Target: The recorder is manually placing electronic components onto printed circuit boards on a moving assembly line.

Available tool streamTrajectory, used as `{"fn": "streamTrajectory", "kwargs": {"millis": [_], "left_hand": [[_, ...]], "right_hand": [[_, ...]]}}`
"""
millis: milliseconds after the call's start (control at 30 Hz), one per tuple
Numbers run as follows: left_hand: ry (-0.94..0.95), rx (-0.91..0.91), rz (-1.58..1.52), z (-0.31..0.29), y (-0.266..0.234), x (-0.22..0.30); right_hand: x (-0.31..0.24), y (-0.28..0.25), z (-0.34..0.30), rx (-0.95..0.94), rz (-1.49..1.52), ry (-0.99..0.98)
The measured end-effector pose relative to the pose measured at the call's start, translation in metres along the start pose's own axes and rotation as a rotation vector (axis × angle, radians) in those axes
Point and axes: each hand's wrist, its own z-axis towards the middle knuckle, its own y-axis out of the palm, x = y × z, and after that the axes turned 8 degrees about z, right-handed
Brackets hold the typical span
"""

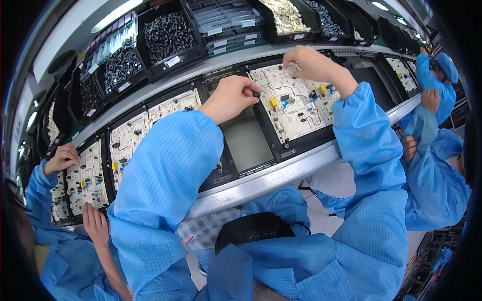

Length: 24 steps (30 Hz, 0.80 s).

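Observation:
My left hand (pixel 232 99) is closed, with a small black cylindrical component (pixel 256 95) pinched between thumb and fingertips. It hovers at the left edge of a pale circuit board (pixel 289 116) set in a black frame. My right hand (pixel 317 66) bends over the far edge of the same board. Its fingers are curled and pressed down near the surface, and whatever they may hold is too small to make out. Yellow block-shaped parts (pixel 273 103), blue parts and several black parts stand on the board.
Black bins of dark components (pixel 168 36), a bin of cream parts (pixel 285 16) and stacked clear trays (pixel 223 19) line the far side. More boards (pixel 86 175) sit along the metal-edged line (pixel 261 178). Co-workers in blue sit at left (pixel 65 251) and right (pixel 434 175).

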Motion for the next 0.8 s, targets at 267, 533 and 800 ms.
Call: {"fn": "streamTrajectory", "kwargs": {"millis": [267, 533, 800], "left_hand": [[0.046, -0.032, 0.143, 0.006, 0.011, 0.003], [0.058, -0.016, 0.13, 0.0, 0.017, 0.008], [0.009, -0.055, 0.22, -0.002, 0.017, 0.02]], "right_hand": [[-0.009, -0.015, 0.085, 0.187, -0.018, -0.093], [-0.013, -0.006, 0.17, 0.166, -0.189, -0.203], [-0.008, -0.018, 0.197, -0.042, -0.064, -0.115]]}}
